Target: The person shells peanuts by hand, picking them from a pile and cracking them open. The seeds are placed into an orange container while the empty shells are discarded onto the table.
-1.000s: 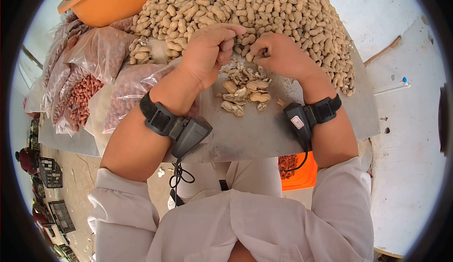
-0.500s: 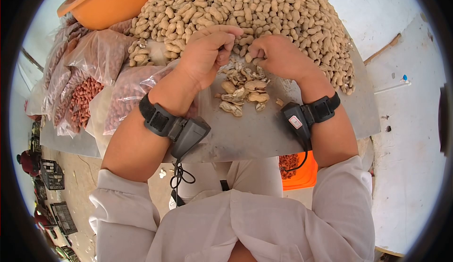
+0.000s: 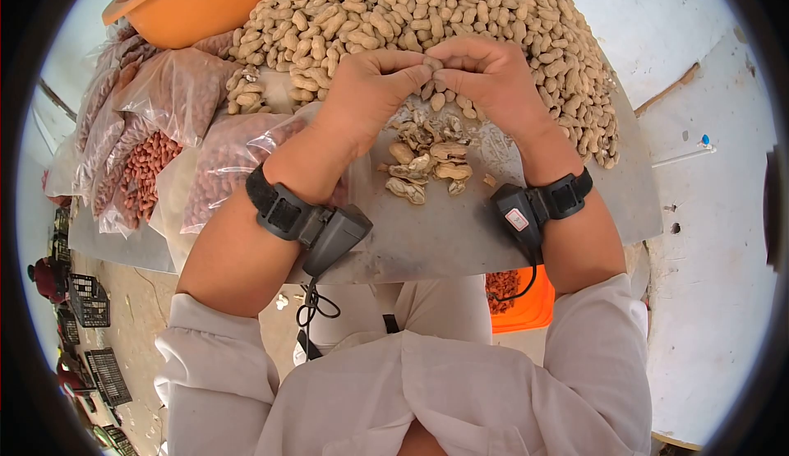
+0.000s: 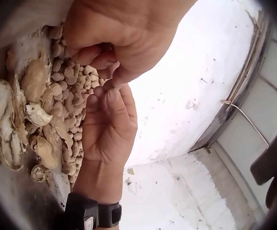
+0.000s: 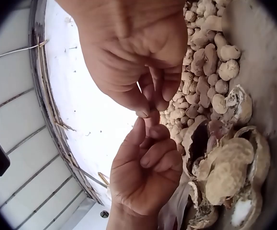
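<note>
At the front edge of the heap of unshelled peanuts (image 3: 460, 4), my two hands meet fingertip to fingertip. Thumb and index finger of the left hand (image 3: 362, 94) pinch one side of a peanut (image 3: 431, 63); the right hand (image 3: 503, 86) pinches the other side. Fingers mostly hide that peanut in both wrist views. Below the hands, empty shells and a few whole pods make a small pile (image 3: 427, 160) on the grey metal tabletop (image 3: 411, 242). Up close, the right wrist view shows a split shell (image 5: 258, 163) with a pale lining.
Clear plastic bags (image 3: 177, 86) of shelled red peanuts lie on the left, one under my left forearm. An orange basin (image 3: 193, 4) stands behind them. Below the table edge is an orange container (image 3: 526, 304) with reddish bits. A white wall (image 3: 715, 234) borders the right side.
My right hand has moved from the heap's edge up and left to meet the left hand. The left thumb and index finger, earlier apart from the right hand, now pinch the peanut with it.
</note>
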The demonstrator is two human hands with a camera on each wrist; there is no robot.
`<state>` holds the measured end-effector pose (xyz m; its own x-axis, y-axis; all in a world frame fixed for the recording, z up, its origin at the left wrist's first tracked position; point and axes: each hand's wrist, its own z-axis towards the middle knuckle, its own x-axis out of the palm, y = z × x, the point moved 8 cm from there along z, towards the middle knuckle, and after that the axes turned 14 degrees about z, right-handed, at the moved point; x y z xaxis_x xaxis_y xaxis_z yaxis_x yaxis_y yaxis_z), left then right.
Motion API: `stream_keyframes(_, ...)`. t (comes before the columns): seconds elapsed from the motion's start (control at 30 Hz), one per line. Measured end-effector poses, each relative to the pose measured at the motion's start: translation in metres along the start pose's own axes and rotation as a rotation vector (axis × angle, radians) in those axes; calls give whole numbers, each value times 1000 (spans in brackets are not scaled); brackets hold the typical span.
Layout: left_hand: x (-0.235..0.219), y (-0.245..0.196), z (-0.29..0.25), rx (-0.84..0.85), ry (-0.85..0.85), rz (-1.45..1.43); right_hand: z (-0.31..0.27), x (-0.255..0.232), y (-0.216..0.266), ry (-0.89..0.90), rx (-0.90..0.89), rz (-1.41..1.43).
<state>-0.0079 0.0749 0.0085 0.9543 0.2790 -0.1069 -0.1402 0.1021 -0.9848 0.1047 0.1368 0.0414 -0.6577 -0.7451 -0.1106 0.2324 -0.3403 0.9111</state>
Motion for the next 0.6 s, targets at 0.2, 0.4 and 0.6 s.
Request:
stream_keyframes(0.2,-5,-8,2,226,-46,280,-2,3,8,-44,-23,-71)
stream_keyframes(0.4,-6,-14,-2,169,-41,326,-2,5,1,-44,-4,53)
stream_keyframes(0.6,-1,-8,-1,82,24,-4,0,-2,-6,-49,54,271)
